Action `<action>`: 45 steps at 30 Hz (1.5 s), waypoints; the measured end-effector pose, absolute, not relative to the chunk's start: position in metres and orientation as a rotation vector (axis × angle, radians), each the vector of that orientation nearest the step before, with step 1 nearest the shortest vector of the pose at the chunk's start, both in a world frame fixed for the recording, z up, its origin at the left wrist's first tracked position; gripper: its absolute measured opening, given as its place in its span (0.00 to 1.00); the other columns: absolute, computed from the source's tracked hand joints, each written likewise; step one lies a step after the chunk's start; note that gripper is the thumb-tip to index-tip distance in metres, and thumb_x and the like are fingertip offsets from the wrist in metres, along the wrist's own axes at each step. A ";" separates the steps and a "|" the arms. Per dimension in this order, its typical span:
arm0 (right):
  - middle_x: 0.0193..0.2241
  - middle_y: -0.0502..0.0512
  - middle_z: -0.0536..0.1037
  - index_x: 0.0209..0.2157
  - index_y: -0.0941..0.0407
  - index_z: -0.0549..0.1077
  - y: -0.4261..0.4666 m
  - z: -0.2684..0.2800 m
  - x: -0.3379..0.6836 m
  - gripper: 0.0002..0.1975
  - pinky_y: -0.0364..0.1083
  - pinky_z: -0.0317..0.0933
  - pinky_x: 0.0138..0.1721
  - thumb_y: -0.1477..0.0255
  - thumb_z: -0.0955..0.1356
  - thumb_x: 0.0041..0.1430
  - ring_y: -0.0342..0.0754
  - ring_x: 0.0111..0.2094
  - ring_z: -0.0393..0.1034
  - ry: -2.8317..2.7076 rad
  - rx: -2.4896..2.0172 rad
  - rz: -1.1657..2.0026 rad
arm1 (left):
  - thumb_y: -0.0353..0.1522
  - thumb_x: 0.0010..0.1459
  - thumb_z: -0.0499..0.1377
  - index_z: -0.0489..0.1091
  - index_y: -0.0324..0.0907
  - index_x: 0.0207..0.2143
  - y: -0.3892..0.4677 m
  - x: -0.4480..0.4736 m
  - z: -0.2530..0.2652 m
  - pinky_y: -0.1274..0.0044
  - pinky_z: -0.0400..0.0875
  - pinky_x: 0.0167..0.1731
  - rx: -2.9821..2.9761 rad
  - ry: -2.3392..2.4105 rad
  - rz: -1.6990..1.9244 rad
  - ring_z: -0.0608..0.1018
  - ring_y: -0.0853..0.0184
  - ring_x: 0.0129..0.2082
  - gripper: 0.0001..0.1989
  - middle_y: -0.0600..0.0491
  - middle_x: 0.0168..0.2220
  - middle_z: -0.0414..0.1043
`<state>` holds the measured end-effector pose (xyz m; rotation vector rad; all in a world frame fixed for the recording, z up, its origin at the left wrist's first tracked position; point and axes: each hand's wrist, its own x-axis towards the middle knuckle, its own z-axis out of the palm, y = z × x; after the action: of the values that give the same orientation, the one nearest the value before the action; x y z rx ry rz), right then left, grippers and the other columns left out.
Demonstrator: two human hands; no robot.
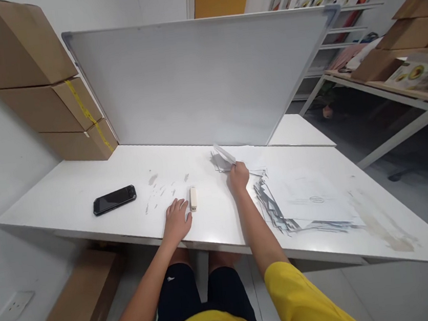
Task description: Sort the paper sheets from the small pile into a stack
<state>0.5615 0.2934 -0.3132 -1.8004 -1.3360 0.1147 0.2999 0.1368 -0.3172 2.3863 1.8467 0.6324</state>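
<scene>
My left hand [178, 220] lies on the white table with its fingers apart, holding nothing. Just to the right of its fingertips is a small cream oblong object [193, 199], possibly a mini stapler. Farther forward, my right hand [239, 176] is closed on some paper [224, 154], which tilts up from the tabletop. Beneath and around that hand lie more loose sheets, partly covered by it. A large uneven stack of papers [303, 194] rests to the right of my right forearm, its edges ragged and dark in places.
A black phone [114, 199] lies at the left of the white table [96, 176]. Behind stands a whiteboard [205, 79], with stacked cardboard boxes [64, 105] beside it. Grey smudges mark the tabletop. Another box [84, 291] is on the floor; a second table [379, 87] stands right.
</scene>
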 end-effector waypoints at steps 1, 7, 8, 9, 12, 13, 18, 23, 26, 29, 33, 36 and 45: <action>0.42 0.63 0.73 0.40 0.60 0.70 0.283 -0.308 0.558 0.14 0.47 0.56 0.48 0.73 0.56 0.61 0.50 0.45 0.66 -1.308 -1.781 0.114 | 0.32 0.60 0.51 0.65 0.41 0.55 0.136 0.300 -0.315 0.61 0.57 0.58 2.383 1.846 0.638 0.60 0.53 0.62 0.21 0.44 0.58 0.65; 0.39 0.55 0.75 0.43 0.53 0.68 0.145 -0.314 0.513 0.16 0.46 0.64 0.41 0.59 0.61 0.60 0.48 0.41 0.68 -0.859 -1.154 0.568 | 0.33 0.59 0.51 0.65 0.40 0.54 0.128 0.300 -0.305 0.60 0.58 0.58 2.345 1.748 0.812 0.63 0.53 0.61 0.21 0.43 0.55 0.68; 0.39 0.54 0.75 0.44 0.52 0.68 0.116 -0.320 0.506 0.16 0.46 0.65 0.41 0.58 0.62 0.59 0.48 0.43 0.69 -0.798 -1.070 0.668 | 0.34 0.59 0.51 0.67 0.40 0.53 0.123 0.300 -0.304 0.60 0.59 0.58 2.331 1.693 0.872 0.64 0.53 0.60 0.20 0.44 0.54 0.69; 0.40 0.54 0.75 0.46 0.50 0.68 0.089 -0.327 0.500 0.17 0.47 0.66 0.42 0.58 0.63 0.58 0.48 0.44 0.70 -0.728 -1.014 0.766 | 0.34 0.59 0.51 0.68 0.41 0.52 0.118 0.302 -0.304 0.60 0.60 0.57 2.297 1.631 0.934 0.66 0.54 0.58 0.19 0.45 0.52 0.71; 0.41 0.53 0.76 0.47 0.49 0.68 0.030 -0.340 0.492 0.16 0.50 0.68 0.46 0.61 0.64 0.58 0.49 0.45 0.71 -0.513 -0.962 0.987 | 0.36 0.60 0.50 0.73 0.45 0.46 0.090 0.311 -0.309 0.61 0.67 0.52 1.981 1.465 1.117 0.73 0.56 0.51 0.16 0.47 0.45 0.76; 0.41 0.53 0.77 0.47 0.50 0.69 0.019 -0.341 0.493 0.15 0.51 0.68 0.47 0.62 0.65 0.58 0.49 0.44 0.72 -0.461 -0.966 1.021 | 0.38 0.61 0.49 0.73 0.45 0.46 0.078 0.316 -0.312 0.61 0.69 0.50 1.799 1.418 1.178 0.75 0.56 0.49 0.17 0.47 0.43 0.77; 0.39 0.52 0.79 0.44 0.51 0.70 0.003 -0.338 0.509 0.14 0.50 0.70 0.43 0.63 0.67 0.55 0.50 0.43 0.74 -0.315 -1.054 1.065 | 0.49 0.58 0.51 0.72 0.41 0.49 0.031 0.341 -0.327 0.64 0.72 0.44 1.052 1.162 1.263 0.77 0.55 0.45 0.26 0.46 0.45 0.77; 0.43 0.52 0.78 0.47 0.51 0.69 -0.010 -0.342 0.525 0.20 0.46 0.69 0.33 0.66 0.70 0.50 0.51 0.40 0.74 -0.334 -1.119 1.200 | 0.47 0.48 0.64 0.72 0.39 0.46 0.033 0.354 -0.328 0.66 0.71 0.46 1.016 1.303 1.168 0.77 0.55 0.45 0.28 0.44 0.45 0.77; 0.40 0.52 0.78 0.44 0.52 0.70 -0.018 -0.347 0.534 0.18 0.45 0.67 0.32 0.66 0.71 0.50 0.49 0.38 0.73 -0.345 -1.146 1.178 | 0.48 0.49 0.62 0.71 0.38 0.45 0.042 0.355 -0.321 0.66 0.72 0.44 1.065 1.331 1.196 0.77 0.55 0.45 0.26 0.43 0.45 0.77; 0.41 0.51 0.75 0.45 0.50 0.69 -0.015 -0.347 0.542 0.19 0.46 0.67 0.39 0.66 0.71 0.51 0.48 0.41 0.72 -0.373 -1.073 1.126 | 0.46 0.53 0.59 0.71 0.39 0.43 0.048 0.352 -0.308 0.68 0.72 0.43 1.274 1.380 1.206 0.78 0.57 0.43 0.22 0.45 0.43 0.77; 0.45 0.54 0.73 0.53 0.50 0.64 0.007 -0.342 0.558 0.26 0.49 0.64 0.47 0.62 0.69 0.53 0.48 0.44 0.70 -0.469 -1.003 1.027 | 0.44 0.57 0.56 0.72 0.42 0.40 0.060 0.347 -0.295 0.73 0.72 0.37 1.584 1.510 1.255 0.78 0.61 0.38 0.16 0.50 0.36 0.78; 0.47 0.56 0.72 0.54 0.51 0.64 0.031 -0.341 0.574 0.29 0.50 0.62 0.48 0.62 0.70 0.51 0.50 0.47 0.68 -0.666 -1.110 0.882 | 0.45 0.57 0.55 0.71 0.43 0.35 0.078 0.344 -0.300 0.72 0.72 0.37 1.767 1.610 1.339 0.77 0.60 0.37 0.15 0.50 0.33 0.76; 0.44 0.57 0.72 0.44 0.54 0.70 0.063 -0.351 0.592 0.20 0.52 0.61 0.50 0.66 0.68 0.47 0.53 0.46 0.67 -0.979 -1.269 0.584 | 0.38 0.59 0.52 0.65 0.42 0.47 0.111 0.340 -0.321 0.67 0.69 0.48 2.102 1.181 1.106 0.74 0.61 0.47 0.15 0.45 0.47 0.70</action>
<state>0.5919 0.0630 -0.3513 -1.2692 -0.9787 0.5839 0.3401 0.1106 -0.3213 2.1021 1.1809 1.1057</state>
